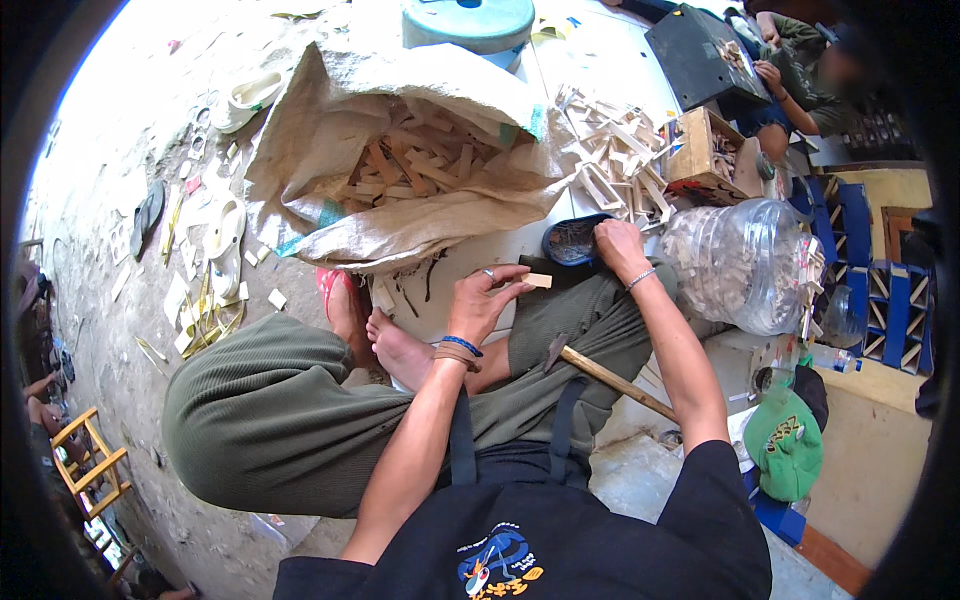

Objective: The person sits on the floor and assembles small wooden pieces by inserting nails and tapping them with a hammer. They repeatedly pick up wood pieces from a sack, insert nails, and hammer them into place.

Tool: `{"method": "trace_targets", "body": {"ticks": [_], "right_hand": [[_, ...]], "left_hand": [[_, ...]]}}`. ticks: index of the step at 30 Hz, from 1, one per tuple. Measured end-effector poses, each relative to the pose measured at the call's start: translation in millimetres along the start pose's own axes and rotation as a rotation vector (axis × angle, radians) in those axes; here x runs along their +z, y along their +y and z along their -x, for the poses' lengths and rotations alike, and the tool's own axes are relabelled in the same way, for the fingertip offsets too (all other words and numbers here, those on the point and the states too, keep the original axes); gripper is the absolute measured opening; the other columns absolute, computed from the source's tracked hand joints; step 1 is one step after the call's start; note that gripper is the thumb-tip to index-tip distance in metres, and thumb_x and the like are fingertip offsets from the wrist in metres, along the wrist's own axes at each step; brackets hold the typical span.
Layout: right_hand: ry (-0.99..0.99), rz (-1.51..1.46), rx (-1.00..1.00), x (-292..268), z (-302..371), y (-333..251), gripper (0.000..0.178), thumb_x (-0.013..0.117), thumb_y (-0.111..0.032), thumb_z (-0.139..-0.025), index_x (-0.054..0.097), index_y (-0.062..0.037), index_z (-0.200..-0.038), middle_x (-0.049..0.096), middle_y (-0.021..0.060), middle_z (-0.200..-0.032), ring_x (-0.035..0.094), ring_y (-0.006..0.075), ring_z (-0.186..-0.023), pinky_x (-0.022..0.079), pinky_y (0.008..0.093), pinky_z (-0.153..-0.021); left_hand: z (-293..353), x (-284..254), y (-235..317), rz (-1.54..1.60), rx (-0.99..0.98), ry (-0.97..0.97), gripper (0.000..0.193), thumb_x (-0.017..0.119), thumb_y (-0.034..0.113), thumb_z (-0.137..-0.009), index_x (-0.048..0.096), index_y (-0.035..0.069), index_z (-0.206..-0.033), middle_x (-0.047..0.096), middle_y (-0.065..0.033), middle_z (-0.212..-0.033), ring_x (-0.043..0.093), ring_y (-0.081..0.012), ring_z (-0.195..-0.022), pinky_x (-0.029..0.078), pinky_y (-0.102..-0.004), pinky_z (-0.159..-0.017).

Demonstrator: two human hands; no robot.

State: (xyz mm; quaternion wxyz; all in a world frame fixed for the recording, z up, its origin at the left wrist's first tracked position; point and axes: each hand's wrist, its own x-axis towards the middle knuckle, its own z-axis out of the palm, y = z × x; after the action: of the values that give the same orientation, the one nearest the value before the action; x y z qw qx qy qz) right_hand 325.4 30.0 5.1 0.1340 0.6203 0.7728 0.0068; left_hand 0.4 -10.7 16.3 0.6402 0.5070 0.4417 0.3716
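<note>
Here's the left hand, fingertips pinching one pale, oblong wood block near the bowl — its long axis running sideways, free end pointing right. The right hand is curled at that one dark blue bowl's edge; I can't tell what it grips. One wooden-handled hammer slants across ribbed green trousers — and one woven sack gapes, wood strips heaped inside.

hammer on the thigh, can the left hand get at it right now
Probably yes: the hammer lies mostly uncovered near the left hand, though that hand holds a small wood piece.
</note>
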Motion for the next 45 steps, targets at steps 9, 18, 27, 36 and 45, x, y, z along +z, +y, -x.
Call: {"method": "trace_targets", "body": {"ticks": [9, 18, 27, 36, 45], "right_hand": [[-0.105, -0.600, 0.315, -29, 7, 6, 0.017, 0.074, -0.019, -0.087, 0.073, -0.0030, -0.095, 0.077, 0.0126, -0.096, 0.074, 0.0252, -0.085, 0.058, 0.0389, -0.076], [-0.060, -1.830, 0.497, -73, 33, -19, 0.026, 0.074, -0.015, -0.096, 0.065, -0.0075, -0.120, 0.075, -0.0019, -0.098, 0.064, 0.0000, -0.081, 0.037, 0.0189, -0.056], [0.159, -1.030, 0.482, -56, 13, -32, 0.030, 0.076, -0.030, -0.096, 0.075, -0.0007, -0.105, 0.077, 0.0090, -0.086, 0.071, 0.0144, -0.078, 0.055, 0.0318, -0.073], [-0.044, -0.767, 0.151, -94, -127, -40, 0.030, 0.057, -0.019, -0.092, 0.073, -0.0011, -0.111, 0.074, 0.0263, -0.103, 0.073, 0.0415, -0.094, 0.057, 0.0488, -0.087], [0.090, -1.254, -0.165, -136, -175, -35, 0.038, 0.060, -0.015, -0.103, 0.063, 0.0000, -0.138, 0.072, 0.0164, -0.130, 0.069, 0.0235, -0.119, 0.052, 0.0354, -0.106]], "left_hand": [[1, -3, 8, -0.079, -0.004, -0.005, 0.030, 0.084, 0.014, -0.089, 0.080, 0.007, -0.118, 0.079, -0.0046, -0.103, 0.070, -0.0093, -0.092, 0.056, -0.0260, -0.084], [0, -3, 7, -0.073, -0.005, -0.030, 0.029, 0.083, 0.013, -0.090, 0.079, 0.005, -0.118, 0.080, -0.0055, -0.105, 0.071, -0.0095, -0.093, 0.056, -0.0261, -0.085], [-1, -1, 3, -0.053, 0.024, -0.024, 0.027, 0.081, 0.009, -0.092, 0.079, 0.004, -0.119, 0.079, -0.0061, -0.108, 0.072, -0.0108, -0.096, 0.057, -0.0257, -0.087], [-3, -1, -1, -0.116, -0.067, -0.054, 0.030, 0.077, 0.001, -0.095, 0.074, -0.001, -0.124, 0.077, -0.0090, -0.114, 0.072, -0.0133, -0.103, 0.058, -0.0273, -0.093], [-3, 3, -3, -0.027, -0.052, -0.053, 0.028, 0.078, -0.003, -0.092, 0.076, 0.001, -0.120, 0.075, -0.0063, -0.114, 0.070, -0.0127, -0.103, 0.058, -0.0271, -0.093]]}}
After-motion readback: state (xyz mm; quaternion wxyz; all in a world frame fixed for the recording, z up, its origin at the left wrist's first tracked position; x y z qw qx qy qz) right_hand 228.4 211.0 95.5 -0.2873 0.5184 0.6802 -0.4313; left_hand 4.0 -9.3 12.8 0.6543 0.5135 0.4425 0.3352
